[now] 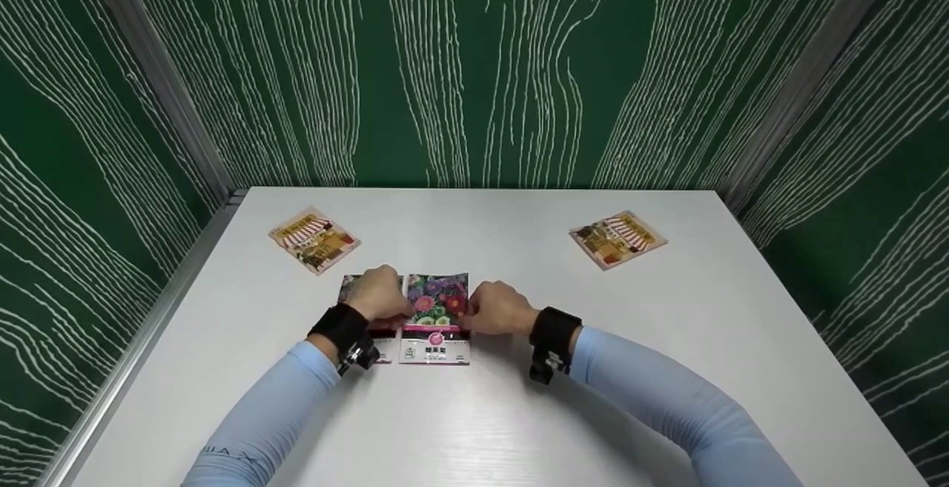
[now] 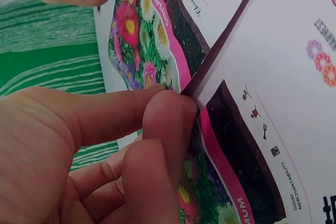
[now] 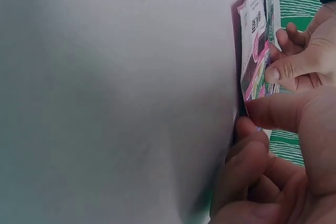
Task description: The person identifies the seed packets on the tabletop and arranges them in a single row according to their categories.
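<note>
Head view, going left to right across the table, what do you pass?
Orange packet with the striped awning → left hand → flower seed packet → right hand → second orange awning packet. Another flower packet lies under the left hand, so its place is unclear.

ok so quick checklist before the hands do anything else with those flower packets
1. Left hand has a hold: ok, its fingers pinch the edge of the left flower packet.
2. Right hand has a hold: ok, its fingers pinch the right edge of the right flower packet.
3. Packets lined up: ok, they lie side by side on the table, edges meeting.
4. One packet or several under each hand: cannot tell.
5. Other packets out of the way: ok, the far left packet and far right packet lie apart near the back corners.
</note>
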Action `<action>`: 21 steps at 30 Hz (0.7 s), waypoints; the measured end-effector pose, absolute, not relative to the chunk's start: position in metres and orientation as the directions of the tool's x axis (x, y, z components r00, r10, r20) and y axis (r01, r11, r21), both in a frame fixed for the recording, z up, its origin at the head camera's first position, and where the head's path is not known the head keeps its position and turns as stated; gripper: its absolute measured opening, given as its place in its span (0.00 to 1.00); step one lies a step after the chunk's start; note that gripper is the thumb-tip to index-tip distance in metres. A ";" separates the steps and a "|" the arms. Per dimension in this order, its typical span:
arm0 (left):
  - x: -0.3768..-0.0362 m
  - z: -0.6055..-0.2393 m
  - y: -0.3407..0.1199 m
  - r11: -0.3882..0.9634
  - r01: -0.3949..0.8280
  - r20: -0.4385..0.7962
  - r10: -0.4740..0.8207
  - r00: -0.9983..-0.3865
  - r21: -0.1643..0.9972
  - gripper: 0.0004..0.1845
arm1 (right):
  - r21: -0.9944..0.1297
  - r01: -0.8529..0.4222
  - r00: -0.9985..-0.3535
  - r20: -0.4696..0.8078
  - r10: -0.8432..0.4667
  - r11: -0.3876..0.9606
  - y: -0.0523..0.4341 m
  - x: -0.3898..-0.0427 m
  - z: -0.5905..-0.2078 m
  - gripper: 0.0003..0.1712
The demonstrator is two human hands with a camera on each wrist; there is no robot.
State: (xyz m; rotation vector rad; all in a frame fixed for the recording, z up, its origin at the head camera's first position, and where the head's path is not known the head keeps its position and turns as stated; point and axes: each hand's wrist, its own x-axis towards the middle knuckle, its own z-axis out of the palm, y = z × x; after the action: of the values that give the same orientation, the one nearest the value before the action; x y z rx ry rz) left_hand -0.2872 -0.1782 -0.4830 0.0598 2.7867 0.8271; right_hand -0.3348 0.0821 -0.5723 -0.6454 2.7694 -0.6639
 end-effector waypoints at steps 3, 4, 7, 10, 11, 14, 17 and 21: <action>-0.286 -0.483 -0.177 0.844 -0.030 -0.206 0.096 -0.974 0.536 0.13 | -0.471 -0.348 -0.881 -0.132 -0.455 0.810 0.082 -0.332 -0.567 0.20; -0.286 -0.483 -0.177 0.846 -0.031 -0.206 0.094 -0.974 0.533 0.13 | -0.478 -0.335 -0.882 -0.143 -0.449 0.812 0.081 -0.328 -0.560 0.20; -0.284 -0.483 -0.176 0.857 -0.014 -0.190 0.099 -0.977 0.515 0.15 | -0.485 -0.310 -0.890 -0.153 -0.429 0.818 0.078 -0.312 -0.538 0.20; -0.283 -0.482 -0.175 0.858 0.002 -0.189 0.115 -0.975 0.514 0.16 | -0.497 -0.296 -0.896 -0.152 -0.418 0.816 0.074 -0.298 -0.520 0.23; -0.283 -0.482 -0.174 0.859 0.009 -0.186 0.121 -0.975 0.512 0.16 | -0.496 -0.301 -0.896 -0.146 -0.420 0.814 0.073 -0.295 -0.517 0.24; -0.283 -0.483 -0.174 0.862 0.025 -0.177 0.133 -0.975 0.506 0.17 | -0.500 -0.309 -0.893 -0.141 -0.428 0.809 0.071 -0.289 -0.511 0.27; -0.284 -0.483 -0.173 0.868 0.042 -0.155 0.135 -0.979 0.494 0.18 | -0.492 -0.328 -0.891 -0.122 -0.437 0.806 0.070 -0.286 -0.510 0.28; -0.284 -0.484 -0.173 0.874 0.058 -0.119 0.131 -0.984 0.482 0.22 | -0.497 -0.349 -0.894 -0.077 -0.441 0.795 0.071 -0.285 -0.509 0.29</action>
State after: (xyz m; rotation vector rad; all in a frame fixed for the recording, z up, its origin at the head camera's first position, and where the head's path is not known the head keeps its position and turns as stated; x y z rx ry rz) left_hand -0.2840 -0.1735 -0.4837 0.1473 2.8969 0.7387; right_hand -0.2849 0.0711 -0.5091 -0.6211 2.7945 -0.7188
